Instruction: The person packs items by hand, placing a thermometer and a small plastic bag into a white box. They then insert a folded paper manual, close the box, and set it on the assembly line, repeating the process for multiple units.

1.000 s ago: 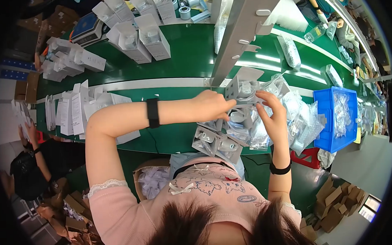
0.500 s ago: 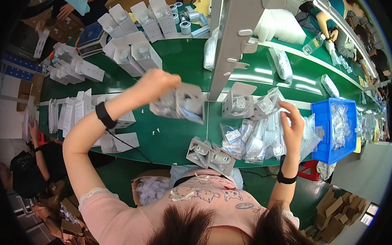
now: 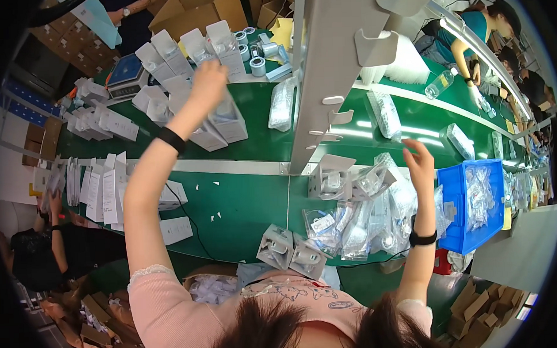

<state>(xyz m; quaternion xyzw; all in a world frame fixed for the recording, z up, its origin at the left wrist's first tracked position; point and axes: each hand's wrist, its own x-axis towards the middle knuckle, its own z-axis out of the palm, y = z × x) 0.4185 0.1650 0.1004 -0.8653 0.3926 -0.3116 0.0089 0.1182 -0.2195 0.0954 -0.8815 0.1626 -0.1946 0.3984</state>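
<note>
My left hand (image 3: 210, 85) is closed at the top of a pair of white open-topped boxes (image 3: 230, 120), beyond the metal rail on the far bench; its exact hold on their flaps is hidden. My right hand (image 3: 420, 163) is raised with fingers apart and nothing in it, between the clear bagged parts and the blue bin. Below it lies a heap of clear plastic bags (image 3: 357, 232) with white parts. Beside that heap, an open box (image 3: 331, 179) holds a white part, and a clear bag (image 3: 374, 180) sits at its right. Two open boxes (image 3: 291, 250) with parts rest at the near edge.
A grey metal post (image 3: 323, 62) with hooks rises between the benches. The blue bin (image 3: 454, 211) holds clear bags. Filled white boxes (image 3: 219, 50) and rolls (image 3: 257, 67) stand at the back. A black cable (image 3: 191, 217) crosses the bench at left. Other people work around.
My left hand has carried the pair of boxes away from me and to the left, over the rail to the far bench. My right hand has lifted off the bag, its fingers spread.
</note>
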